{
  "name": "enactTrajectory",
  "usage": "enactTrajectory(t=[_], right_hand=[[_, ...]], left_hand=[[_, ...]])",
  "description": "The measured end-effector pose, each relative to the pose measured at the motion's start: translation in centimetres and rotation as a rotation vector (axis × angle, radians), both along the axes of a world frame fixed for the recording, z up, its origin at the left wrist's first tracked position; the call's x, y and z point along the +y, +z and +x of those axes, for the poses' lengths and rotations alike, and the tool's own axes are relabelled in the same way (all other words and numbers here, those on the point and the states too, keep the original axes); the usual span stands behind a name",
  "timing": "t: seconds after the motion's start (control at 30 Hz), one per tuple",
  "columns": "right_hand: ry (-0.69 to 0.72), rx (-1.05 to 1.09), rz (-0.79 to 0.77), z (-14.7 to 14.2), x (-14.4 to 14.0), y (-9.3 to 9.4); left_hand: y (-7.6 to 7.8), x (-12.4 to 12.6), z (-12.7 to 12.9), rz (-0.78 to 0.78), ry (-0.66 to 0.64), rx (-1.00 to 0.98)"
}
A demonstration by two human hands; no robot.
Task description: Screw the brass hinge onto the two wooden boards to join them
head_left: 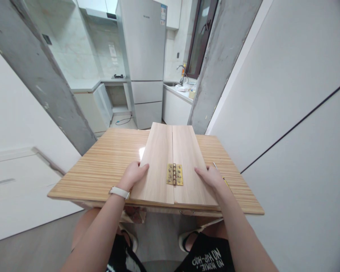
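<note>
1. A bare kitchen fills the upper half of the frame, with a tall refrigerator [144,60] at top centre and a sink counter [178,92] to its right; a striped wooden table [102,166] spans the middle.

2. Two pale wood boards [172,162] lie side by side at frame centre, edges touching, joined near the lower end by a brass hinge [175,174] lying flat across the seam.

3. The left hand [132,175], a white watch on its wrist, rests with fingers spread flat on the left board's edge; the right hand [211,176] presses open-palmed on the right board, gripping nothing.

4. A thin yellow-handled tool, possibly a screwdriver [221,174], lies just right of the right hand.

5. The step appears to be steadying and aligning the boards; what follows likely calls for keeping the seam tight and the hinge square.
</note>
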State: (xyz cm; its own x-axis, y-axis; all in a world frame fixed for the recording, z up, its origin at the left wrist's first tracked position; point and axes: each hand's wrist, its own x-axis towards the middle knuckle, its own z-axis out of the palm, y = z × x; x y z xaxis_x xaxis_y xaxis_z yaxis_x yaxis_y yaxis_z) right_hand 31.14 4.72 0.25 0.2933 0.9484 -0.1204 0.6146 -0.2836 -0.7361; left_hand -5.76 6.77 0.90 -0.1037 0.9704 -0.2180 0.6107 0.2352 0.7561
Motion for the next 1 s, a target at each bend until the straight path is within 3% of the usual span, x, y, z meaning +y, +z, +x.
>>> enactTrajectory(t=[0.13, 0.27, 0.33, 0.63, 0.8, 1.0], right_hand=[[0.055, 0.241, -0.037, 0.1, -0.2, 0.2], [0.083, 0.631, -0.060, -0.1, -0.6, 0.4], [0.075, 0.764, -0.051, -0.2, -0.7, 0.5], [0.092, 0.803, 0.070, -0.4, -1.5, 0.4], [0.105, 0.796, 0.171, -0.6, -3.0, 2.6], [0.139, 0.779, 0.266, -0.4, -4.4, 6.1]], left_hand=[[-0.1, -0.3, 0.3, -0.023, -0.016, -0.192], [-0.3, -0.8, -0.2, -0.134, -0.064, -0.669], [-0.4, -1.1, -0.4, -0.143, -0.056, -0.807], [-0.6, -2.3, -0.4, -0.067, -0.063, -0.969], [1.4, -3.7, -0.3, 0.047, -0.052, -0.940], [5.8, -5.0, -0.8, 0.185, -0.111, -0.821]])
